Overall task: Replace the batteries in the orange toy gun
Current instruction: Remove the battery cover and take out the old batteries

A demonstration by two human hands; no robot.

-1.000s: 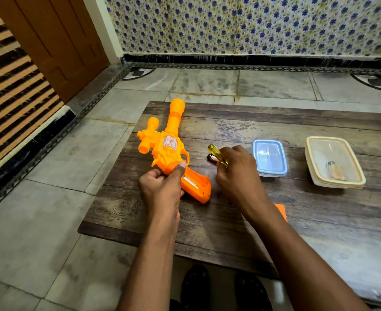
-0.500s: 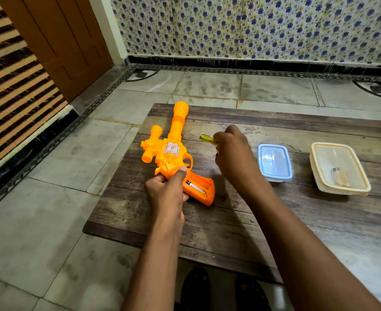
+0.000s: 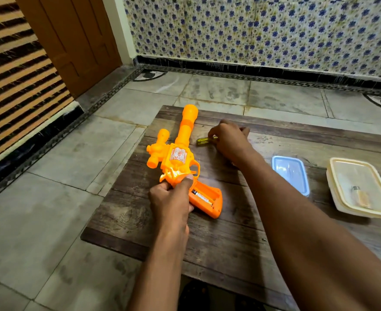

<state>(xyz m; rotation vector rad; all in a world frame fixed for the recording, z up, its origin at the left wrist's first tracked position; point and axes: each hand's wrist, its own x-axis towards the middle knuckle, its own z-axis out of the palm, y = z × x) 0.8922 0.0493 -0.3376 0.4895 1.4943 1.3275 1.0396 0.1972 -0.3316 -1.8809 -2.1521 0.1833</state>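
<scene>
Here the orange toy gun (image 3: 180, 158) lies at 10 o'clock on the wooden surface (image 3: 230, 239), its grip compartment open with a battery (image 3: 202, 197) inside. The left hand (image 3: 170, 203) grasps the gun at its rear; the right hand (image 3: 228, 138), at 12 o'clock, holds the yellow screwdriver (image 3: 204, 140) low over the surface. Advisably, park the tool clear of the gun, then lift the battery out by one end.

Nothing here is legible to me: the sticker on the orange toy gun (image 3: 178, 153) and the battery (image 3: 202, 196) print are too blurred.
</scene>
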